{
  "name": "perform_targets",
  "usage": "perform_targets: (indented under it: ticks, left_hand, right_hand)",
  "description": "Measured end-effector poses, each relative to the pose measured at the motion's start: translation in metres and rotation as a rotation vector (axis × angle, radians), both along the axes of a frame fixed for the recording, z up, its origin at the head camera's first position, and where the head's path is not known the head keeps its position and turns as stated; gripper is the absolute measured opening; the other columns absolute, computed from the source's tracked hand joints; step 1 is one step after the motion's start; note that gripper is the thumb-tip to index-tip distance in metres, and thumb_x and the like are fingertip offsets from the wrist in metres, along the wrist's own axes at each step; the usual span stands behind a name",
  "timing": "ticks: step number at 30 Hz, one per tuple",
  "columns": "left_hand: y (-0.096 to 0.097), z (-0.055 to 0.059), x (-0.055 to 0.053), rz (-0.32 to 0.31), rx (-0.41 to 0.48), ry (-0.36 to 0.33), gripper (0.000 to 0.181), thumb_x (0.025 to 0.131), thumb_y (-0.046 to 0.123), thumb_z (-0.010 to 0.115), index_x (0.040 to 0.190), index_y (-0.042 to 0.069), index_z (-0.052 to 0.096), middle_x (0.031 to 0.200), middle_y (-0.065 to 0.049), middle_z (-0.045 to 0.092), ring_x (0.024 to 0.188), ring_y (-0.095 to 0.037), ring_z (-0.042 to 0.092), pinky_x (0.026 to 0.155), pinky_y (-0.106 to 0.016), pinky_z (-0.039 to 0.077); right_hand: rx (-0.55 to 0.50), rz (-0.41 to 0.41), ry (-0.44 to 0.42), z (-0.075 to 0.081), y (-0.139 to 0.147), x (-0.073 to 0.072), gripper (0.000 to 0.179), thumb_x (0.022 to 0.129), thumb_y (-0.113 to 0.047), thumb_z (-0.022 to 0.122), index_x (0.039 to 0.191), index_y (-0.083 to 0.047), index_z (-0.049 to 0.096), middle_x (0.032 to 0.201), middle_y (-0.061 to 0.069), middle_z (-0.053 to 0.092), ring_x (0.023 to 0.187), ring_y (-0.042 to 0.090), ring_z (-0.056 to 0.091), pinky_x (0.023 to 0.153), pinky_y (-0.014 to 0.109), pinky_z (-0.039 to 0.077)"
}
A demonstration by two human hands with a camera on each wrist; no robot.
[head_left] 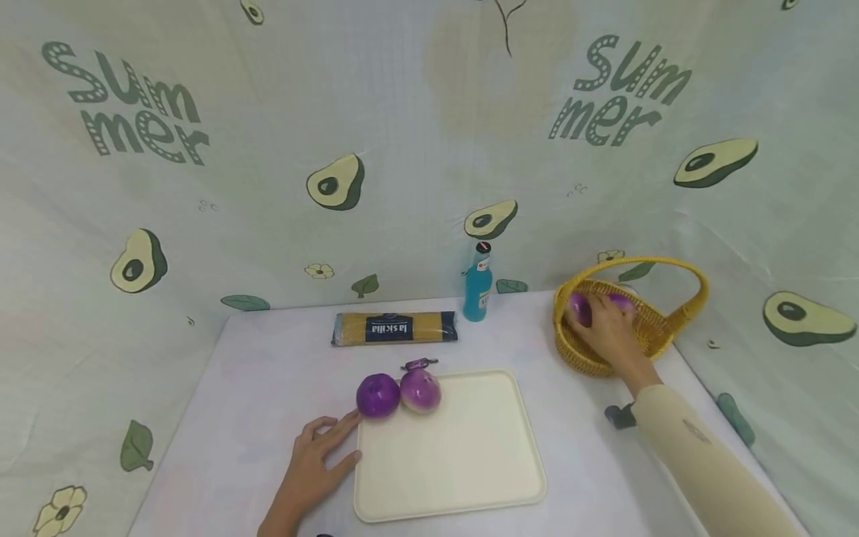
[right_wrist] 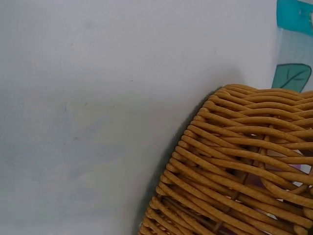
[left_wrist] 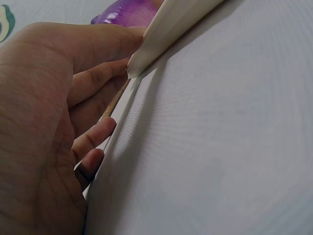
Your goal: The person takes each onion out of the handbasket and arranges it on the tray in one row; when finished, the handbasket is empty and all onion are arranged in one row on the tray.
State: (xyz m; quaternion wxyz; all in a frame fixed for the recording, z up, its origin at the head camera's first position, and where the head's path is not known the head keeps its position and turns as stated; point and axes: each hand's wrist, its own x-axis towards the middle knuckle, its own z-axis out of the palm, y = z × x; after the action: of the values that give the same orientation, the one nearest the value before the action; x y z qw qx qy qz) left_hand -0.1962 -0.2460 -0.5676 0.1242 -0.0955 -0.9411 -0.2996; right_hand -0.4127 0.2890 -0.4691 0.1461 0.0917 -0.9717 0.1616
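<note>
In the head view my right hand reaches into a yellow wicker basket. Its thumb and fingers hold a purple onion; another purple onion lies beside them. My left hand rests against the left edge of a cream tray, thumb and fingers loosely extended. The left wrist view shows its thumb touching the tray's rim. A dark purple onion and a paler purple-and-white onion sit side by side at the tray's far left corner. The right wrist view catches only the basket's woven side, not the hand.
Behind the tray lies a small purple-wrapped candy. Farther back is a pack of spaghetti, with a blue bottle upright to its right. A printed cloth hangs behind the white table. The basket's tall handle arches above it.
</note>
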Motion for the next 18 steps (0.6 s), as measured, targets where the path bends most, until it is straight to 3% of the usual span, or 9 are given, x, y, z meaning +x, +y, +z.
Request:
perform_targets:
  ticks: [18]
  left_hand:
    - [-0.0003,0.0001,-0.0016,0.008,-0.003,-0.014,0.060,0.087,0.041,0.076,0.143,0.033,0.056,0.145,0.016,0.053,0.128,-0.022,0.042,0.100,-0.057,0.031]
  right_hand:
    - [0.012,0.009,-0.041,-0.0090,0.0032,-0.0086,0.063,0.094,-0.025,0.069,0.133,0.018,0.045,0.130,0.038,0.046,0.124,0.053,0.041,0.102,0.076,0.018]
